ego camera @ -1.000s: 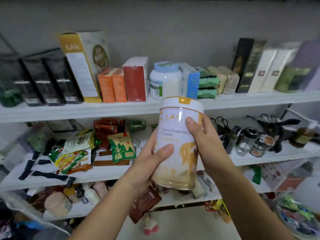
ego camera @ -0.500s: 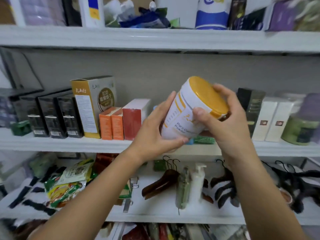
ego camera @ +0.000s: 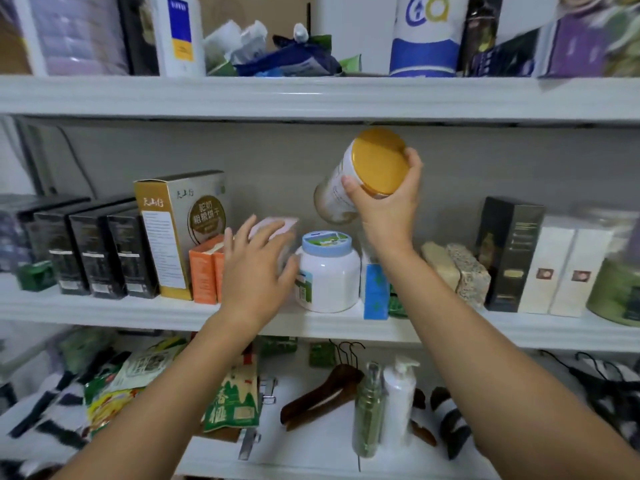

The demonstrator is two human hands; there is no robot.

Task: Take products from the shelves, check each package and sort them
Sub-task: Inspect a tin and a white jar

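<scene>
Above middle shelf (ego camera: 104, 310), can (ego camera: 337, 192) now gripped by right hand (ego camera: 388, 209) alone, at lid end; left hand (ego camera: 256, 275) released, fingers spread, near box (ego camera: 277, 221). Check seemingly done, placing next.

We read 天山行 down the gold side of the tall box (ego camera: 173, 209), and 驼奶粗粮饼干 in the round badge (ego camera: 206, 216) on its front. Up and right of that box, a blue-and-white tub (ego camera: 427, 39) shows large "Ca". Below the box, a green packet (ego camera: 232, 405) reads 香榧. Print on the can (ego camera: 331, 199) blurs.
</scene>
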